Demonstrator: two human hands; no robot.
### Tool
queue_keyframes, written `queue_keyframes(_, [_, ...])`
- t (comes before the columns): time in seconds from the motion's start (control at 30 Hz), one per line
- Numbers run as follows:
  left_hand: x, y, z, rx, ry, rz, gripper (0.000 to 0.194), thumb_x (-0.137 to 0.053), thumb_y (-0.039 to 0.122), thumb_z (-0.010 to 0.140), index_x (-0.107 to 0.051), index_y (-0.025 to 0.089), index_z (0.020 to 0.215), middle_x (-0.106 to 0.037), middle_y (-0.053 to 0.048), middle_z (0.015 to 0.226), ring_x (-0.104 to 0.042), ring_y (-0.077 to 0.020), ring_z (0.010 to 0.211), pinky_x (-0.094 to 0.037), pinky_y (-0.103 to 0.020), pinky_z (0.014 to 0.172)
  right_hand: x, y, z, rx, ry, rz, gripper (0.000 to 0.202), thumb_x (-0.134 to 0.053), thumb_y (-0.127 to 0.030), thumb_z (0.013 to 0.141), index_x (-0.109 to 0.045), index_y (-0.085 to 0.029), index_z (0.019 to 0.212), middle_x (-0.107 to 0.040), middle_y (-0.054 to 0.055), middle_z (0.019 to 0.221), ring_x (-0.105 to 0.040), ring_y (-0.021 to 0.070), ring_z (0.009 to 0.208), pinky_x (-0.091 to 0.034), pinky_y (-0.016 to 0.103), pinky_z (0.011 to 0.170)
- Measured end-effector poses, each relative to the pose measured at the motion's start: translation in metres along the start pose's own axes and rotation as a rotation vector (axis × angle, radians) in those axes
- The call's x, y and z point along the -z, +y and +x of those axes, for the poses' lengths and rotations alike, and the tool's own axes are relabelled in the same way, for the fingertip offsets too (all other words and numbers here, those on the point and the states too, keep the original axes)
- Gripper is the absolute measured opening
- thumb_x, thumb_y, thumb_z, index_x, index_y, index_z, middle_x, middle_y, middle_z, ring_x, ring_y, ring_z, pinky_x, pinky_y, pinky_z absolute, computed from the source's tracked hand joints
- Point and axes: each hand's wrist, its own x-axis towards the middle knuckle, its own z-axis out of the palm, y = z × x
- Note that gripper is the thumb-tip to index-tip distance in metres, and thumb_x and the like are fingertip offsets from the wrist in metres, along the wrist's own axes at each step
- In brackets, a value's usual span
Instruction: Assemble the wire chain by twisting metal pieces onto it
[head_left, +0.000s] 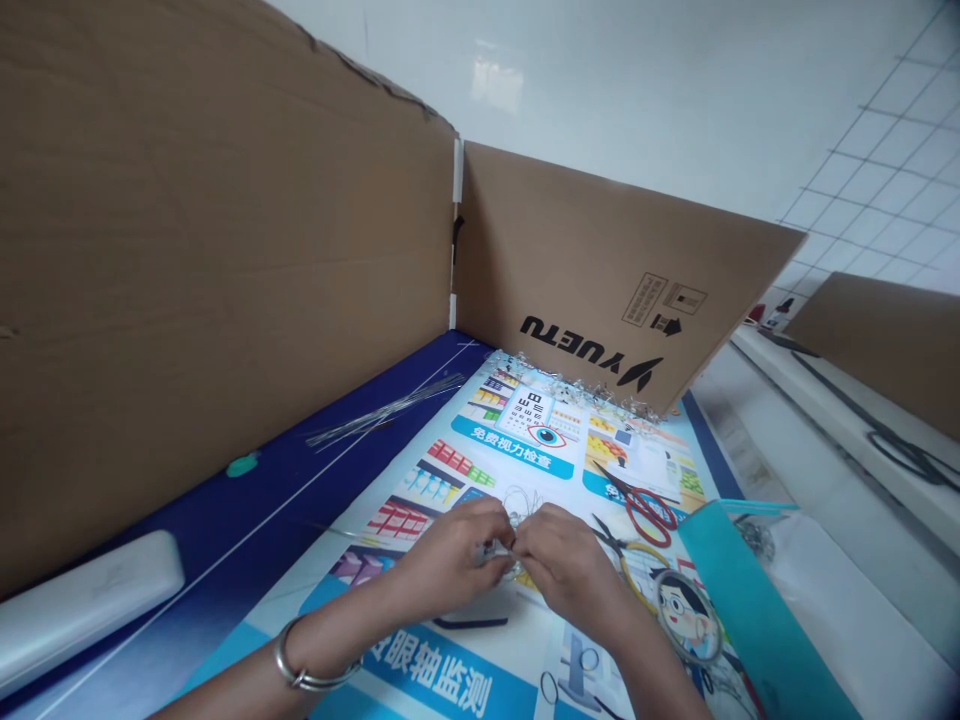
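fingertips close together, the left hand [455, 560] and right hand [564, 565] pinch a small tangle of thin looped wire [523, 505] over a printed poster [420, 668] on the tabletop [289, 505]. red-handled scissors [627, 488] and a yellow-handled tool [619, 546] lie right of the hands, near a teal-sided box [757, 600]; straight wires [384, 412] lie at far left, before a standing cardboard panel [315, 210].
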Motion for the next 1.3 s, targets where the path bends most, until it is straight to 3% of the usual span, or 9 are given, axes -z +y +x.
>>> queue_keyframes(0.23, [-0.010, 0.003, 0.000, 0.077, 0.079, -0.008, 0.006, -0.053, 0.012, 0.076, -0.053, 0.016, 0.072, -0.054, -0.002, 0.074, -0.052, -0.0155, 0.074, -0.040, -0.025, 0.064, 0.002, -0.001, 0.003, -0.047, 0.090, 0.052, 0.013, -0.047, -0.013, 0.085, -0.057, -0.019, 0.080, -0.062, 0.002, 0.076, -0.053, 0.0140, 0.075, -0.044, 0.028, 0.070])
queue_keyframes(0.37, [-0.013, 0.004, -0.003, 0.081, 0.099, 0.027, 0.008, -0.052, 0.011, 0.077, -0.053, 0.017, 0.073, -0.054, -0.001, 0.076, -0.052, -0.0142, 0.071, -0.040, -0.025, 0.063, 0.007, 0.001, 0.005, -0.145, 0.183, 0.078, 0.008, -0.053, -0.016, 0.083, -0.061, -0.020, 0.083, -0.063, 0.003, 0.082, -0.055, 0.0152, 0.080, -0.046, 0.029, 0.073])
queue_keyframes(0.6, [-0.015, 0.000, -0.008, 0.040, 0.205, 0.153, 0.011, -0.048, 0.010, 0.079, -0.055, 0.018, 0.078, -0.055, -0.002, 0.077, -0.051, -0.0139, 0.068, -0.039, -0.024, 0.061, 0.016, -0.013, 0.006, -0.180, 0.261, 0.050, 0.011, -0.053, -0.016, 0.084, -0.063, -0.020, 0.085, -0.064, 0.004, 0.081, -0.056, 0.0158, 0.079, -0.046, 0.030, 0.073])
queue_keyframes(0.77, [-0.019, -0.003, -0.010, 0.005, 0.275, 0.205, 0.011, -0.047, 0.010, 0.078, -0.055, 0.018, 0.077, -0.054, -0.003, 0.074, -0.050, -0.0147, 0.068, -0.039, -0.025, 0.060, 0.001, -0.023, 0.007, -0.173, 0.240, 0.048, 0.011, -0.052, -0.013, 0.083, -0.062, -0.019, 0.084, -0.064, 0.003, 0.079, -0.056, 0.0150, 0.076, -0.046, 0.030, 0.073])
queue_keyframes(0.93, [-0.016, -0.006, -0.009, 0.044, 0.275, 0.113, 0.015, -0.048, 0.007, 0.074, -0.058, 0.018, 0.077, -0.054, -0.002, 0.075, -0.050, -0.0138, 0.068, -0.040, -0.024, 0.061, -0.019, -0.015, -0.001, -0.161, 0.200, 0.006, 0.013, -0.049, -0.013, 0.085, -0.061, -0.019, 0.086, -0.063, 0.003, 0.080, -0.055, 0.0157, 0.076, -0.045, 0.031, 0.074])
queue_keyframes(1.13, [-0.015, -0.007, -0.006, 0.095, 0.311, 0.024, 0.011, -0.049, 0.013, 0.079, -0.058, 0.018, 0.074, -0.053, 0.000, 0.070, -0.050, -0.0119, 0.063, -0.042, -0.023, 0.060, -0.025, -0.006, -0.009, -0.328, 0.253, 0.006, 0.014, -0.051, -0.013, 0.082, -0.058, -0.022, 0.091, -0.063, 0.002, 0.081, -0.057, 0.0164, 0.078, -0.046, 0.028, 0.070])
queue_keyframes(1.3, [-0.019, -0.005, -0.007, 0.067, 0.320, 0.006, 0.011, -0.049, 0.013, 0.079, -0.059, 0.017, 0.076, -0.056, -0.002, 0.074, -0.052, -0.0113, 0.062, -0.043, -0.023, 0.059, -0.029, -0.010, -0.009, -0.399, 0.248, -0.134, 0.016, -0.052, -0.012, 0.081, -0.056, -0.021, 0.094, -0.061, 0.002, 0.076, -0.056, 0.0184, 0.074, -0.044, 0.030, 0.065])
